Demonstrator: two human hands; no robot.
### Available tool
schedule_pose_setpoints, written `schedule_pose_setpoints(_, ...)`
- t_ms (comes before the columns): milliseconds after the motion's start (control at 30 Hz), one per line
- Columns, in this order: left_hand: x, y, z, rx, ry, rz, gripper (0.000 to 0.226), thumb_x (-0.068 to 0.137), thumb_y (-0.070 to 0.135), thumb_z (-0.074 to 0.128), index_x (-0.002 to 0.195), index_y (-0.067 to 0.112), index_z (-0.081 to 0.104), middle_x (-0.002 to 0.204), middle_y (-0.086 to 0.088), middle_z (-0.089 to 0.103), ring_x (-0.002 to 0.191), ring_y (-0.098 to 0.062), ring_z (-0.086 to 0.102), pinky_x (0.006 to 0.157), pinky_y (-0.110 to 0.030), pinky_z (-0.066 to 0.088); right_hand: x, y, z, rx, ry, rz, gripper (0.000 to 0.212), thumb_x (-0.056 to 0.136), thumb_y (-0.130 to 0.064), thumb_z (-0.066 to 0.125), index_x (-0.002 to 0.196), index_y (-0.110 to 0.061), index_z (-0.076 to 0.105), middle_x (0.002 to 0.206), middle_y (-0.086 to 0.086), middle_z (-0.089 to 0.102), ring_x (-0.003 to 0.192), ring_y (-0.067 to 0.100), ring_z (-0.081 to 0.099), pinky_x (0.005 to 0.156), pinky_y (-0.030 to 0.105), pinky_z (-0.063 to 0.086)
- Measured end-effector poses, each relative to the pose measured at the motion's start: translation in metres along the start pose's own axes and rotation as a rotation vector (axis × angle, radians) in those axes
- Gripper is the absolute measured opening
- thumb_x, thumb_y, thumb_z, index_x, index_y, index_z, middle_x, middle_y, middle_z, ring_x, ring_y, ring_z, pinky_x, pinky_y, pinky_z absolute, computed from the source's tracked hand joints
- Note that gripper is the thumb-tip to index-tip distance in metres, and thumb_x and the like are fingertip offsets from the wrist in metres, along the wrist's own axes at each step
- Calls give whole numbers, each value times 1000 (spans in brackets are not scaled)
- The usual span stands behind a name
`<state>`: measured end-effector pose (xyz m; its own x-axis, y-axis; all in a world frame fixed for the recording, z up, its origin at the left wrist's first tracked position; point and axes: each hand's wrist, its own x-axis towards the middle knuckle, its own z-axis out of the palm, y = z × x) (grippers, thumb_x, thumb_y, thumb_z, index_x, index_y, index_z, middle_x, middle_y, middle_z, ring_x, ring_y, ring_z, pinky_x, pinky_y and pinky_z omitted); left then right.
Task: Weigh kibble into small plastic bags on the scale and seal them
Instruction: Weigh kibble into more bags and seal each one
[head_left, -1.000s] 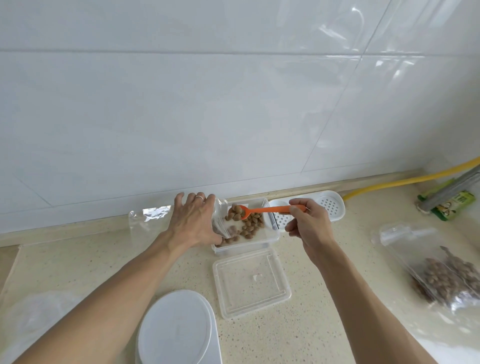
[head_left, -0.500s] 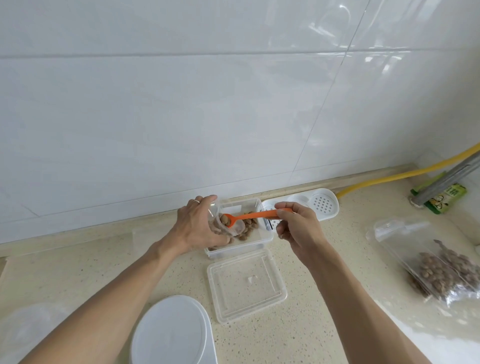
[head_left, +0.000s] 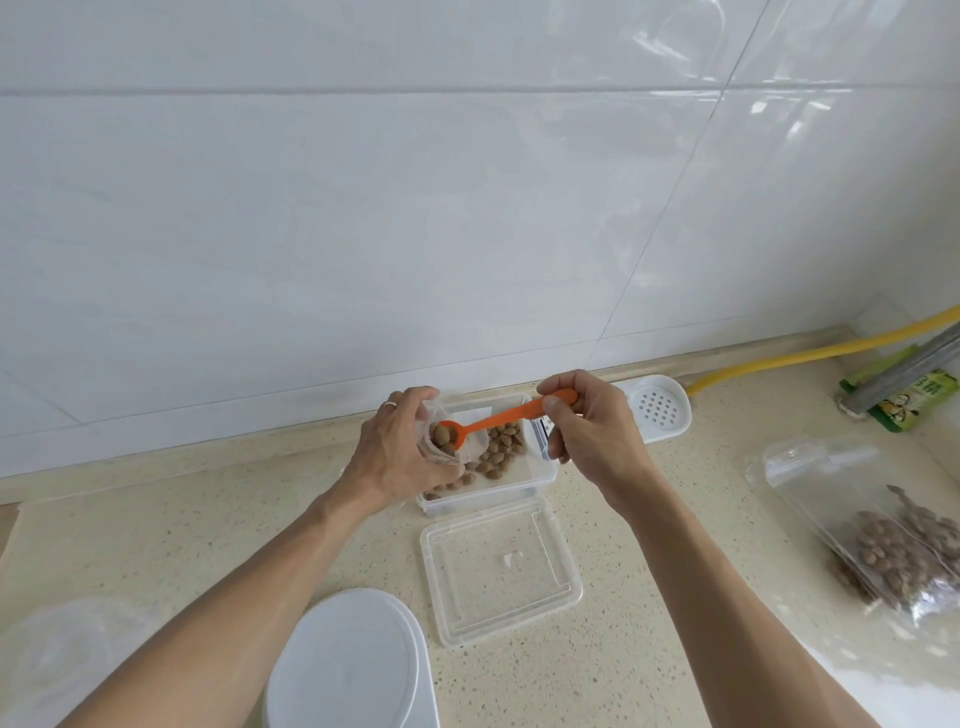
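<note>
Left hand: the left hand (head_left: 397, 452) grips a small clear bag (head_left: 451, 451), fingers curled round it, holding its mouth open above the left end of the box; a ring shows on one finger.
Right hand: the right hand (head_left: 589, 434) pinches the handle end of an orange spoon (head_left: 506, 418) between thumb and fingers.
Spoon: it lies nearly level, handle to the right, its bowl inside the mouth of the bag, with brown kibble in and around it.
Kibble: loose kibble (head_left: 496, 451) lies in the clear box (head_left: 540, 470), mostly in its left and middle part; some sits inside the small bag.
Box: it stands on the counter (head_left: 218, 525) close to the tiled wall (head_left: 415, 208), open on top.
Lid: a clear square lid (head_left: 498, 569) lies flat on the counter just in front of the box.
Filled bags: clear bags of kibble (head_left: 893, 545) lie on the counter well to the right.
White round thing: a white round-topped item (head_left: 348, 665) stands at the near edge between the forearms; I cannot tell whether it is the scale.
Soap dish: a white holed tray (head_left: 660, 408) sits against the wall, just right of the box.
Far right: a yellow hose (head_left: 810, 356) runs along the wall, beside a green packet (head_left: 914, 402).
</note>
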<state>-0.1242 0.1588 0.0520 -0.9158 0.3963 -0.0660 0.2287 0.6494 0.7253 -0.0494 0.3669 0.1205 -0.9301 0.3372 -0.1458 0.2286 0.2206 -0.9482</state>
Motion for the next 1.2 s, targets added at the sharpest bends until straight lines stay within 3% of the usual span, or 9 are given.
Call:
schedule_pose_setpoints(100, 0, -1, 0, 4, 58, 21, 82, 62, 32, 85, 130, 27, 41, 112, 7, 46, 109, -9, 47, 94, -32, 40, -2, -8, 4, -154, 70, -95, 17, 97, -6, 51, 97, -18, 62, 76, 0, 66, 53, 23, 59, 53, 34, 53)
schedule_pose_setpoints(200, -1, 2, 0, 28, 73, 50, 82, 61, 31, 84, 130, 26, 41, 112, 8, 45, 109, -9, 47, 91, -30, 42, -7, -13, 14, -248, -13, -155, 17, 97, -9, 51, 97, -21, 62, 66, -10, 63, 64, 32, 64, 60, 42, 55)
schedule_pose_setpoints(300, -2, 7, 2, 37, 63, 60, 83, 60, 30, 83, 131, 27, 39, 109, 8, 43, 105, -9, 47, 91, -35, 45, -11, -14, 21, -264, -96, -188, 17, 98, -9, 51, 96, -22, 62, 73, -2, 66, 65, 32, 64, 61, 48, 55)
schedule_pose_setpoints(467, -1, -2, -3, 93, 107, 19, 82, 66, 29, 81, 135, 24, 37, 112, 7, 43, 108, -16, 48, 94, -34, 42, -14, -14, 17, -303, 1, -323, 14, 97, -10, 52, 97, -20, 63, 62, 7, 60, 59, 34, 57, 55, 40, 44)
schedule_pose_setpoints(600, -6, -9, -3, 104, 109, -33, 88, 67, 33, 82, 139, 24, 32, 123, 2, 45, 114, -16, 49, 94, -35, 46, -18, -13, 21, -364, -34, -397, 16, 98, -13, 51, 96, -24, 62, 61, 11, 59, 58, 31, 56, 57, 42, 45)
schedule_pose_setpoints(800, -10, -12, 0, 98, 116, -57, 89, 69, 35, 81, 140, 23, 28, 134, -1, 44, 123, -16, 47, 97, -39, 46, -23, -8, 24, -357, 9, -422, 14, 97, -14, 54, 98, -22, 65, 65, 4, 62, 59, 28, 59, 58, 42, 49)
schedule_pose_setpoints(933, -13, -14, -2, 137, 140, -63, 88, 69, 36, 82, 139, 22, 30, 130, -2, 46, 119, -18, 50, 94, -37, 45, -17, -4, 19, -275, 234, -372, 15, 97, -8, 52, 98, -17, 65, 64, 1, 63, 44, 21, 50, 41, 38, 40)
schedule_pose_setpoints(1033, -20, -24, -6, 152, 147, -63, 86, 68, 37, 83, 136, 23, 32, 122, -1, 47, 115, -19, 51, 91, -38, 45, -9, 19, 12, -460, 331, -313, 17, 97, -9, 50, 99, -11, 66, 60, -5, 60, 39, 7, 41, 41, 28, 34)
schedule_pose_setpoints(1200, -32, -36, -6, 184, 100, -1, 90, 65, 36, 85, 137, 20, 34, 119, -5, 49, 112, -24, 53, 88, -38, 46, -7, 67, 18, -683, 296, -160, 17, 100, -13, 48, 101, -13, 65, 63, 0, 62, 46, 15, 50, 45, 28, 37)
